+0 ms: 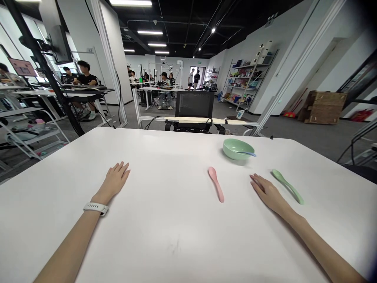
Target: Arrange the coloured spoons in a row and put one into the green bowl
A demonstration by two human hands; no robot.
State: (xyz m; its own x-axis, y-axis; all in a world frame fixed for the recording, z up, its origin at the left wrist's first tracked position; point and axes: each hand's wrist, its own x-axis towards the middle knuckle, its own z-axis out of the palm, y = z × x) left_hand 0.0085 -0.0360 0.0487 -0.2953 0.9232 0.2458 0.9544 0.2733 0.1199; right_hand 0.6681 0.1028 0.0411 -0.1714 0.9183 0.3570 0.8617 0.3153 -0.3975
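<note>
My left hand rests palm down on the white table, fingers stretched out and nothing in it; a pale watch band circles that wrist. On the right side, my right hand also lies flat with fingers extended, between two spoons and touching neither. The pink spoon is to its left, bowl end pointing away from me. Just right of the hand lies a green spoon, slanting toward me. Beyond them stands a green bowl, with a blue spoon leaning in it, its handle over the right rim.
A black mesh chair stands past the table's far edge, behind a metal frame rail. Shelves and a cardboard box are farther back right. Several people sit at desks in the background. A white cart is at left.
</note>
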